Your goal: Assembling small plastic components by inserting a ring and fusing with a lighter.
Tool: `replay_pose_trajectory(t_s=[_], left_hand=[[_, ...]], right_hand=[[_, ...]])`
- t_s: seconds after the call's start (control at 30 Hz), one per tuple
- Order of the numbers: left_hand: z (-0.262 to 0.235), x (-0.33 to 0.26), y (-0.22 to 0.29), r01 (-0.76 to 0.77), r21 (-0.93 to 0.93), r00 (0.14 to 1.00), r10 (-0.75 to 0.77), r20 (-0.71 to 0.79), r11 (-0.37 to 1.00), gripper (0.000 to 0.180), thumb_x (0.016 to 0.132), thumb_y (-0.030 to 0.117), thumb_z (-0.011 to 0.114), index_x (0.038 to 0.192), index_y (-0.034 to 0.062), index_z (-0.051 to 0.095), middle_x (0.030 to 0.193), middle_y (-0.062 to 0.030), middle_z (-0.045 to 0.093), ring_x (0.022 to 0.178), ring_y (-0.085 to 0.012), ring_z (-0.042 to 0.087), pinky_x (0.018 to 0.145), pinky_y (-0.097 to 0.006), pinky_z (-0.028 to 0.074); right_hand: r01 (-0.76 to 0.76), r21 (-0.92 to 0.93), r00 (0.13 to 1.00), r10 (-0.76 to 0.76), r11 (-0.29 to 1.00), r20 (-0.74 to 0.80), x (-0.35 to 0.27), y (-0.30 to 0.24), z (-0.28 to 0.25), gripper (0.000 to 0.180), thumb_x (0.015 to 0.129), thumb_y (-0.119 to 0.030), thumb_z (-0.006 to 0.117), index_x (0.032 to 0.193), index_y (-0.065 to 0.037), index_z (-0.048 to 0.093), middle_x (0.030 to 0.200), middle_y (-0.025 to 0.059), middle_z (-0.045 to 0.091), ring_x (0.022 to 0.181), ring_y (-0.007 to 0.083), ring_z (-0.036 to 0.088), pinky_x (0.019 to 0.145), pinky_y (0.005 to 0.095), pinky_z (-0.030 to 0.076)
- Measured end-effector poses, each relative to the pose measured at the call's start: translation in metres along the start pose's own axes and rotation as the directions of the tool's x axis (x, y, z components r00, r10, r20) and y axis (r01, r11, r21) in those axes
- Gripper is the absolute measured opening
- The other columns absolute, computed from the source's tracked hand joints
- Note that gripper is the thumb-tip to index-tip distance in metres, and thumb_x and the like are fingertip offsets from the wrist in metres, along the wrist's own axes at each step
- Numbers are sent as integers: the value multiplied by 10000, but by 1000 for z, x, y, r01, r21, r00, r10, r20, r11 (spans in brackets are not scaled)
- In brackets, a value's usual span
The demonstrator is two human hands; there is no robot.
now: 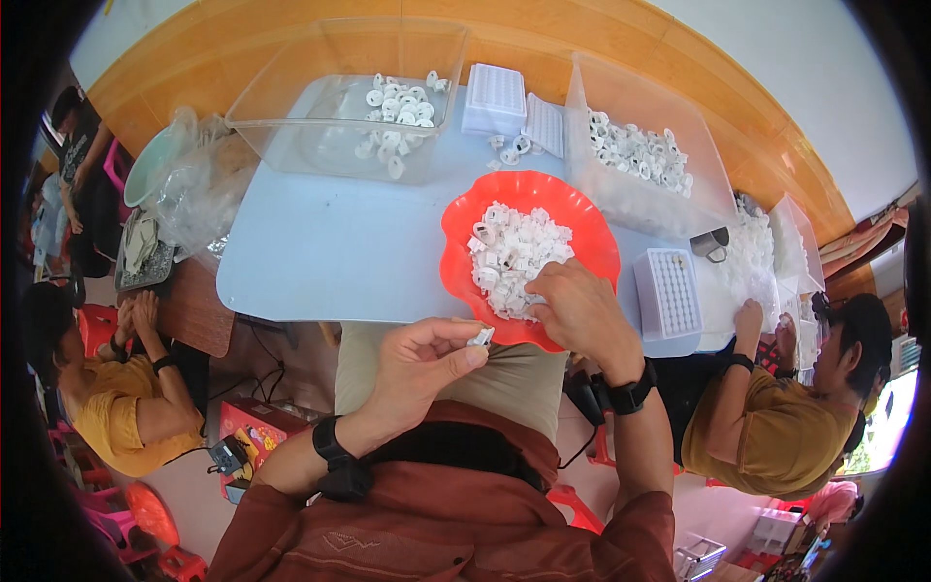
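My left hand [412,367] pinches a small white plastic part [480,337] between thumb and fingertips, just in front of the bowl's near rim. A red bowl with a scalloped edge [592,209] stands at the table's front edge, heaped with small white plastic parts [514,247]. Over the bowl's right side, my right hand [577,306] reaches in with curled fingers touching the heap. Its fingertips are partly hidden, so whether a part is between them does not show.
On the blue table [291,252] stand a clear bin of round white parts [339,160], another clear bin [713,184] at right, a stack of white trays [493,97] and a slotted white box [652,301]. A person in yellow [165,422] sits left, another [766,432] right.
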State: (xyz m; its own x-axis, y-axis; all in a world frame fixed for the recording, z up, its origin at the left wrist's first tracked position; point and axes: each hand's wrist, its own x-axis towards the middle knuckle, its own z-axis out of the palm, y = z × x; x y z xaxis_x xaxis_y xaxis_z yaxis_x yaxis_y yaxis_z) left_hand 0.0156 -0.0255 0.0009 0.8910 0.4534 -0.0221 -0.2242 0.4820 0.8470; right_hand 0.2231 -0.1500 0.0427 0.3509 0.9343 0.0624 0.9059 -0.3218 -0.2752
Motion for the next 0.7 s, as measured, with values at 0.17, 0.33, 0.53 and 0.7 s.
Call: replay_pose_trajectory(t_s=[0.17, 0.33, 0.53, 0.7], left_hand=[[1, 1, 1, 2, 2, 1000, -2, 10, 1000, 208, 915, -29, 679, 1123, -22, 677, 1137, -139, 687, 1011, -173, 671, 889, -346, 584], [1, 1, 0, -5, 5, 1000, 5, 9, 1000, 211, 916, -26, 678, 1127, -23, 677, 1125, -134, 687, 1002, -170, 670, 880, -338, 586], [0, 1, 0, 5, -8, 1000, -5, 5, 1000, 209, 918, -30, 675, 1126, -28, 677, 1116, -136, 688, 993, -168, 670, 870, -331, 586], [2, 1, 2, 2, -9, 1000, -2, 5, 1000, 206, 916, -28, 677, 1122, -29, 679, 1108, -135, 690, 987, -167, 670, 860, -328, 585]], right_hand=[[-18, -122, 995, 29, 992, 94, 4, 4, 5, 159, 819, -106, 662, 943, -48, 742, 867, 131, 688, 895, 345, 633, 724, 460, 512], [-9, -116, 996, 20, 993, 92, 4, -1, 3, 160, 815, -83, 639, 932, -41, 739, 857, 140, 687, 887, 346, 635, 720, 466, 512], [32, -36, 999, -31, 999, 19, 3, -5, 0, 209, 798, -73, 638, 983, -38, 731, 848, 145, 687, 887, 342, 638, 743, 460, 521], [13, -59, 997, -8, 998, 73, 7, -4, 2, 237, 786, -50, 630, 1004, -32, 723, 868, 157, 701, 901, 343, 642, 753, 467, 518]])
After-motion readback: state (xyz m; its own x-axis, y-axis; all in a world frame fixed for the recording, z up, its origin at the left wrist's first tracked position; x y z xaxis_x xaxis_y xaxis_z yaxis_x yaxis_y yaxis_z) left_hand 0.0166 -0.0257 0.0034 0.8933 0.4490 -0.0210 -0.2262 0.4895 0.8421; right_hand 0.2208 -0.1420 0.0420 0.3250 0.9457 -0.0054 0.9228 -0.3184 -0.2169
